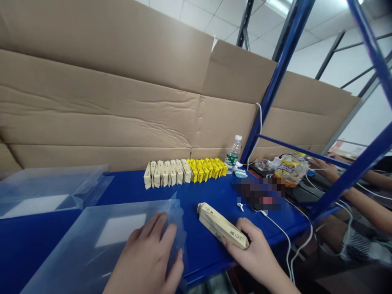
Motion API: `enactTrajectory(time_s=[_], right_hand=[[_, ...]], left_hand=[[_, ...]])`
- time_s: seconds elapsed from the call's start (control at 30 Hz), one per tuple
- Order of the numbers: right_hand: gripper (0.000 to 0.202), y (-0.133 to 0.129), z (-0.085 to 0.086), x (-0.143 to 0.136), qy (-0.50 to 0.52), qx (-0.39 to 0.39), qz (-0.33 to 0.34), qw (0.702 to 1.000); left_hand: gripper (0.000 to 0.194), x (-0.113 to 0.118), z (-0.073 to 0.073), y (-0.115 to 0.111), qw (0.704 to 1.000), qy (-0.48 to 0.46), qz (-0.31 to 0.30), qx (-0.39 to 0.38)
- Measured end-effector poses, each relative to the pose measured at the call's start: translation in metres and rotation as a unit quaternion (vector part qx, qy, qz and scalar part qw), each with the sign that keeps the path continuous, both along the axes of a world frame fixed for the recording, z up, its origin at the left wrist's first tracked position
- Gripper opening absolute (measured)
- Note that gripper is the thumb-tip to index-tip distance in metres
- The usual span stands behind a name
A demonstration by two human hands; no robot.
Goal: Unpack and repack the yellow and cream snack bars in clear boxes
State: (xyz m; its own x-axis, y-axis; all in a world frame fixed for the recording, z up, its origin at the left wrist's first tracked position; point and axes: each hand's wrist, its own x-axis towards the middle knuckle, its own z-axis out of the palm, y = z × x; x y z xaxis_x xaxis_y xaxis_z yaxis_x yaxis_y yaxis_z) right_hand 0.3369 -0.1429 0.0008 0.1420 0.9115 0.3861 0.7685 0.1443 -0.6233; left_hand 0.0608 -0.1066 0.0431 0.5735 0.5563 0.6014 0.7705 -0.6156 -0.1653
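Cream packet point(221, 225), dark lettering point(236, 235) unreadable, is pinched by right fingers point(249, 228), left fingers point(157, 224) spread over clear plastic point(88, 261).

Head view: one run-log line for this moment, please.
left hand: on clear plastic packaging | right hand: holding long cream wrapped pack | blue table: slim cream packs, slim yellow packs in one row
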Motion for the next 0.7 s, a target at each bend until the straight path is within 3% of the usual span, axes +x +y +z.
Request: enactTrajectory(time_s=[0.2,0.47,0.7], right_hand=[[0.008,-0.004,0.007,0.001,0.018,-0.016,0.087,0.996],[0.02,-0.004,0.01,-0.018,0.125,-0.003,0.117,0.985],[0.022,0.018,0.021,-0.065,0.1,-0.046,0.185,0.976]], left_hand=[[0.026,0.002,0.002,-0.003,0.999,-0.013,-0.02,-0.049],[0.027,0.001,-0.002,0.0,0.995,-0.059,-0.071,0.024],[0.02,0.015,-0.012,-0.005,0.991,-0.077,-0.105,0.016]])
